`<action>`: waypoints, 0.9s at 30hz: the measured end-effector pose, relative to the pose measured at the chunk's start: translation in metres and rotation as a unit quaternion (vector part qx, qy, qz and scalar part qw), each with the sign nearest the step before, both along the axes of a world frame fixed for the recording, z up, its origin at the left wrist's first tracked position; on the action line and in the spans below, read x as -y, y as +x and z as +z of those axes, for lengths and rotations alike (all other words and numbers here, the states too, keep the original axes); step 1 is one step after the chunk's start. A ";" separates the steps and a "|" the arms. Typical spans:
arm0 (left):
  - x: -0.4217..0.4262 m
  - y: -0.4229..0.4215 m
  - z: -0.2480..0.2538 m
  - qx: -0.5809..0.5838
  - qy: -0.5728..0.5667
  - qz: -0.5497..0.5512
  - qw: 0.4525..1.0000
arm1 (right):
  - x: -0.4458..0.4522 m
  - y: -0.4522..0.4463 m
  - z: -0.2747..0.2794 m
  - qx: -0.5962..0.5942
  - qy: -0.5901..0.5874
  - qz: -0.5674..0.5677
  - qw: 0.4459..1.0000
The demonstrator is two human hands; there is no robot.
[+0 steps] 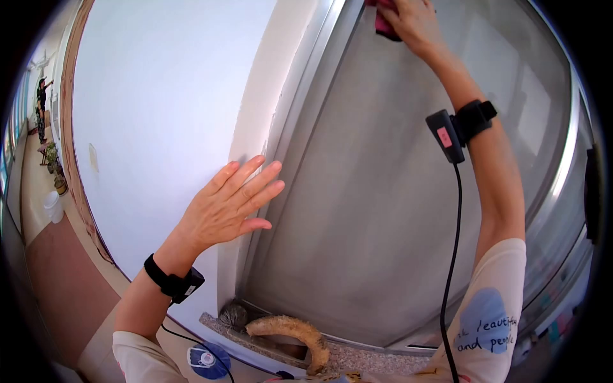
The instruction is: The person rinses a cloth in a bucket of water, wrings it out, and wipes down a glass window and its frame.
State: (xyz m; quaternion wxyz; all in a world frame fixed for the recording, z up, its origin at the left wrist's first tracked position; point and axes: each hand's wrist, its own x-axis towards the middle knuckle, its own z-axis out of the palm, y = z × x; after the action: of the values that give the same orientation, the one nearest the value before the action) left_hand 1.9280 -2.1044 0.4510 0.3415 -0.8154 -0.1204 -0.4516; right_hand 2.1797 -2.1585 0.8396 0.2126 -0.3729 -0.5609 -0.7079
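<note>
My right hand reaches up to the top of a grey window pane. It presses a dark red cloth there, near the metal frame; part of the cloth lies beyond the top edge of the view. With fingers spread, my left hand is at the white wall's edge beside the window frame and holds nothing. Whether its fingertips touch the wall edge I cannot tell. Both wrists wear black straps with small boxes, and a black cable hangs from the right one.
On the stone sill lie a curved tan, rough-surfaced object and a round, dark, spiky ball. A blue-lidded container stands below. Down the corridor at left are a white bucket, potted plants and another person.
</note>
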 end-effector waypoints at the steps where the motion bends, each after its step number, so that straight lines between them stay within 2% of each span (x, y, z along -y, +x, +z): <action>1: -0.001 0.000 0.000 0.008 0.009 0.005 1.000 | -0.005 0.008 0.017 -0.029 0.012 0.009 0.999; 3: -0.002 -0.002 0.002 0.010 0.000 -0.001 1.000 | -0.011 -0.011 -0.024 -0.064 0.016 -0.030 0.997; 4: -0.001 -0.002 0.002 0.021 0.002 -0.004 1.000 | -0.014 -0.021 -0.063 -0.041 -0.016 -0.033 0.998; 7: -0.003 -0.002 0.004 0.026 0.010 -0.021 0.999 | -0.010 -0.043 -0.220 0.003 -0.113 0.021 0.993; 8: -0.005 -0.002 0.003 0.025 0.017 -0.025 0.999 | -0.008 -0.038 -0.269 -0.030 -0.156 0.021 0.987; 11: -0.004 -0.001 0.001 0.018 0.011 -0.033 0.999 | 0.026 -0.033 -0.390 -0.022 -0.331 -0.062 0.941; 13: -0.006 0.003 0.001 0.004 0.007 -0.035 0.999 | 0.046 -0.017 -0.423 0.035 -0.441 -0.075 0.894; 14: -0.006 0.005 -0.001 0.005 0.009 -0.013 1.000 | 0.057 -0.005 -0.425 0.024 -0.439 -0.087 0.894; 16: -0.006 0.006 -0.001 0.001 0.006 0.018 1.000 | 0.082 0.018 -0.412 0.077 -0.553 -0.065 0.827; 18: -0.006 0.007 -0.002 0.002 0.015 0.023 1.000 | 0.102 0.036 -0.355 0.067 -0.473 -0.118 0.871; 20: -0.008 0.005 -0.003 0.011 0.019 0.042 0.999 | 0.113 0.048 -0.267 0.026 -0.281 -0.147 0.948; 23: -0.009 0.003 -0.002 0.011 0.019 0.052 0.998 | 0.137 0.078 -0.161 -0.034 -0.036 -0.129 0.990; 25: -0.015 0.002 -0.003 0.003 0.019 0.031 0.999 | 0.156 0.086 -0.151 -0.076 -0.019 -0.066 0.995; 26: -0.016 0.002 -0.004 0.008 0.027 0.040 0.999 | 0.164 0.086 -0.169 -0.103 -0.040 -0.075 0.991; 27: -0.018 0.005 -0.004 0.012 0.037 0.049 0.998 | 0.168 0.080 -0.211 -0.114 -0.055 -0.097 0.987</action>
State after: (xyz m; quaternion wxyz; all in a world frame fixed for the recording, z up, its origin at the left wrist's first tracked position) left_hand 1.9327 -2.0867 0.4468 0.3916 -0.7901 -0.1477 -0.4479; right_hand 2.2594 -2.3268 0.6282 0.1844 -0.5154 -0.5321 -0.6459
